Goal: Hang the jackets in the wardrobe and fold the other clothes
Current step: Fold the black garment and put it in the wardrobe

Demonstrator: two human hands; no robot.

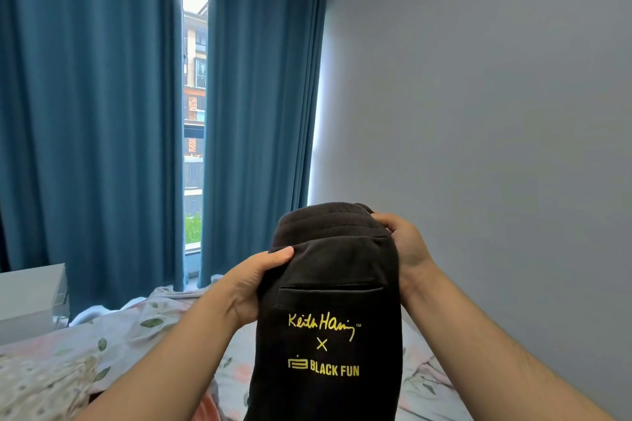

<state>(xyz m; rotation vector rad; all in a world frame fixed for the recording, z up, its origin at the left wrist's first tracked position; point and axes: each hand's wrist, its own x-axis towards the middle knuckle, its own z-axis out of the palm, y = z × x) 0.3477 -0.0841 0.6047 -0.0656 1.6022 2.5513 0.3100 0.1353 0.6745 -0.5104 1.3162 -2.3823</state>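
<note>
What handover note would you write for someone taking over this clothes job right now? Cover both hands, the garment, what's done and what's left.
The left hand grips the black sweatpants at their left edge, below the waistband; the right hand grips the waistband's right end.
Sweatpants hang waistband-up above the floral bedding.
Done: nothing folded is in view.
Left: fold these sweatpants, then the remaining items, none visible here.

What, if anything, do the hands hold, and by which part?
Black trousers, by the waist: left hand grips the left edge, right hand the waistband's right end.
</note>
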